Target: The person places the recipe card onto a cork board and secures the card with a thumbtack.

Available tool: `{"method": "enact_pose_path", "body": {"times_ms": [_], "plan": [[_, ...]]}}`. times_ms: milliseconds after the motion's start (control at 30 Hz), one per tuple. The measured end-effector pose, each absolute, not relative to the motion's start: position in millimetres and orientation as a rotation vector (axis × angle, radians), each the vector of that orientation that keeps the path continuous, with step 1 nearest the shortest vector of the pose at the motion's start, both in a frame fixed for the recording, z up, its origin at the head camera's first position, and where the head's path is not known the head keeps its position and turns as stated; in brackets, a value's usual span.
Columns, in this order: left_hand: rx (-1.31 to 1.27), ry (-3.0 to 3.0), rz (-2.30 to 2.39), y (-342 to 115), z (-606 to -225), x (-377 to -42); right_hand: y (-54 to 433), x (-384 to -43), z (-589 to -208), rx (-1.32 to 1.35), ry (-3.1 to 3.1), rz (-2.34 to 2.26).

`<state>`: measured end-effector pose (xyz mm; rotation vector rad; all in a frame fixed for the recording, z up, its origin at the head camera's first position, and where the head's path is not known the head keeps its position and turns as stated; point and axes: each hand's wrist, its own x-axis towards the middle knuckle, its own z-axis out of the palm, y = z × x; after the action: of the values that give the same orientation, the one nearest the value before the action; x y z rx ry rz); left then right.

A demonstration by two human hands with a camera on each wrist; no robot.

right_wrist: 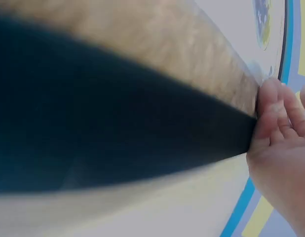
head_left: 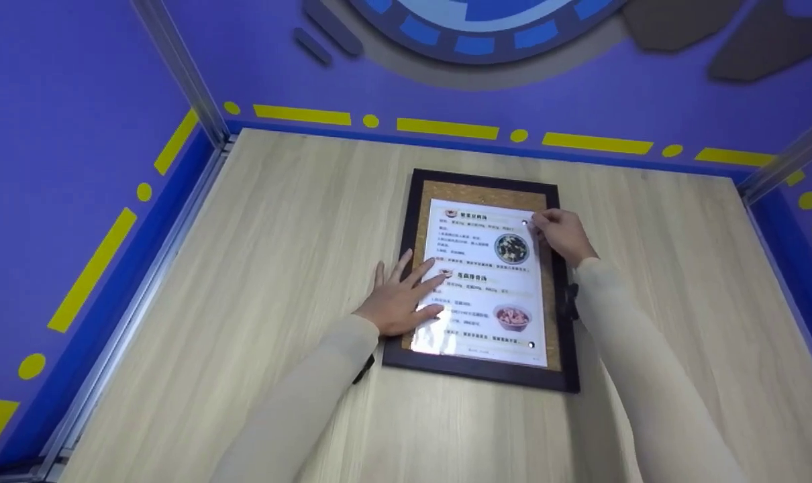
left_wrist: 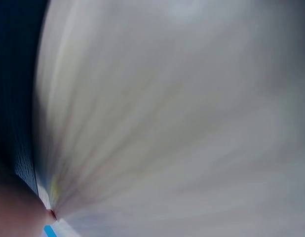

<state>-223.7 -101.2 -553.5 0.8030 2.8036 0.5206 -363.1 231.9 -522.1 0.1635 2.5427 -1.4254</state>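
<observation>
A glossy recipe sheet (head_left: 476, 268), with printed text and two food pictures, lies on a cork board (head_left: 486, 192) in a black frame (head_left: 473, 369). My left hand (head_left: 396, 302) rests spread across the frame's left side, with its fingertips on the sheet. My right hand (head_left: 566, 235) has curled fingers, thumb and forefinger pinching the sheet's upper right edge. Right beside these fingertips is a small dark-and-white round spot (head_left: 524, 222); another such spot (head_left: 531, 344) shows near the lower right corner. In the right wrist view the curled hand (right_wrist: 285, 128) is at the frame's far end.
The framed board lies on a pale wooden table (head_left: 298, 221). Blue-purple panels (head_left: 298, 80) with yellow stripes stand at its back and sides. Metal posts (head_left: 184, 74) join the panels at the corners. A light sleeve fills much of the left wrist view.
</observation>
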Motion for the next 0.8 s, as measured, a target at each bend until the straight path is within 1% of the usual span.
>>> {"method": "enact_pose_path", "body": {"times_ms": [433, 567, 800], "plan": [[0.811, 2.75, 0.495, -103.7, -549.3, -225.3, 271.2, -317.1, -491.7, -0.091, 2.5, -1.361], [0.801, 2.746, 0.472, -105.2, -550.4, -223.8, 287.5, -303.1, -485.6, -0.117, 2.518, -1.259], [0.822, 2.754, 0.463, -102.8, -552.8, -227.3, 315.4, -282.9, -475.5, -0.078, 2.555, -1.197]]}}
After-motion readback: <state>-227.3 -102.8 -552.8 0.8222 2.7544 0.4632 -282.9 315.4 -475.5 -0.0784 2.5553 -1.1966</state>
